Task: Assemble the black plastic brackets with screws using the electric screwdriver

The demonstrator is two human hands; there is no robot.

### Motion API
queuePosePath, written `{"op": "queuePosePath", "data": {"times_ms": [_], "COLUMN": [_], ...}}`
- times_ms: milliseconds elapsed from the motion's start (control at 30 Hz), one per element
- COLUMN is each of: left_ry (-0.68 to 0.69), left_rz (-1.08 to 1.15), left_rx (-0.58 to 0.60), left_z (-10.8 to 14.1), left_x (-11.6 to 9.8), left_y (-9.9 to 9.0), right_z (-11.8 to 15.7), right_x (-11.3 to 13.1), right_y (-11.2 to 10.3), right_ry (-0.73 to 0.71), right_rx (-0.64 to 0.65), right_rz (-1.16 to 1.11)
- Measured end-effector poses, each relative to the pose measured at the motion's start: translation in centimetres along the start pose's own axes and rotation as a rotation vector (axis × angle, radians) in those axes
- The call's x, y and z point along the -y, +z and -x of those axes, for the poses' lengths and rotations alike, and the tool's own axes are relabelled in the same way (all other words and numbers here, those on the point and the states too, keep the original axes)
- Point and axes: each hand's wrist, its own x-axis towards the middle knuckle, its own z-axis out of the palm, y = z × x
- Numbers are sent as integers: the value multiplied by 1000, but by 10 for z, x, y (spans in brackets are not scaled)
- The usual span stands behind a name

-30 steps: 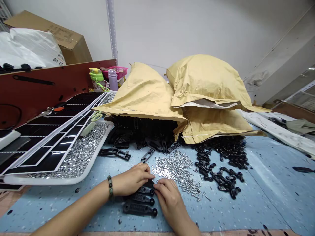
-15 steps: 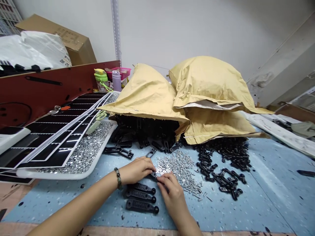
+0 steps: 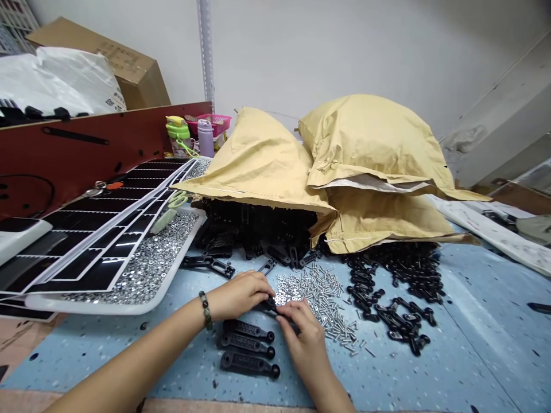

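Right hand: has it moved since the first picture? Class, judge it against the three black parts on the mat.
Yes. The right hand has moved forward, away from the three black parts and toward the silver washers.

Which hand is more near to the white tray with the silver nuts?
The left hand. The left hand is just right of the white tray, not touching its rim. The right hand is farther right, on the far side of the left hand from the tray.
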Motion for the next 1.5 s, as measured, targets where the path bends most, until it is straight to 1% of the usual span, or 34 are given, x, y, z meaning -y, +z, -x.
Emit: {"op": "queuePosePath", "data": {"times_ms": [133,267,467,600,700,767,900,1000,1067,1133,1200,1300,1367,1400,1433,1500], "left_ry": [8,20,17,36,43,48,50,35,23,13,0,-27,-59,-96,-150,-278], "left_rz": [-4,-8,-30,-33,-40,-44,-25,8,33,53,66,68,53,57,78,192], "left_rx": [0,-3,14,25,11,16,39,20,12,18,31,43,18,-30,-104,-286], "left_z": [-1,-1,4,6,4,4,8,11,13,16,21,33,40,42,43,39], "left_x": [2,3,2,-3,-6,-6,0,7,11,12,10,4,1,0,0,1], "left_y": [3,3,6,1,-4,-3,4,7,7,7,7,6,4,4,3,4], "right_z": [2,1,3,4,4,5,11,14,13,6,-10,-51,-79,-90,-97,-101], "right_x": [-5,-10,-7,-3,-3,-3,-1,3,5,7,7,2,-1,0,2,13], "right_y": [0,0,2,-2,-5,-5,3,9,9,5,1,2,7,11,14,21], "right_ry": [-37,-65,-65,-29,-44,-63,-96,-104,-89,-79,-79,-130,-191,-209,-213,-190], "right_rx": [1,-16,46,66,43,49,59,31,38,100,129,71,105,127,139,113], "right_rz": [50,97,119,54,63,86,120,140,143,143,150,251,355,386,401,405]}}
